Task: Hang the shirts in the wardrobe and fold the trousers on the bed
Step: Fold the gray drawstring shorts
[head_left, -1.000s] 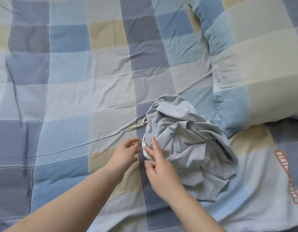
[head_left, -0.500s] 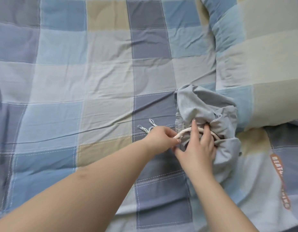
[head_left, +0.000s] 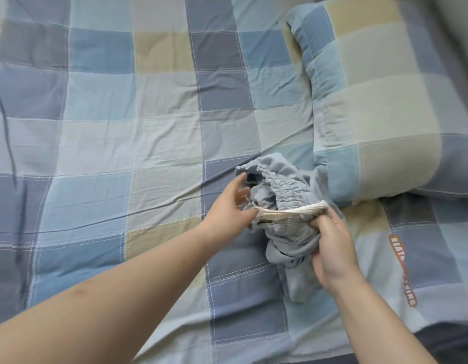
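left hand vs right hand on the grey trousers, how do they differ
The left hand has loosely spread fingers at the drawstring's end by the waistband; the right hand has fingers curled, gripping the bunched grey trousers. The left hand sits farther up the bed than the right hand. Both touch the same garment.

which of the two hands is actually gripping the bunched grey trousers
The right hand: its fingers curl round the bunched grey trousers at the cream drawstring. The left hand only reaches into the waistband with spread fingers.
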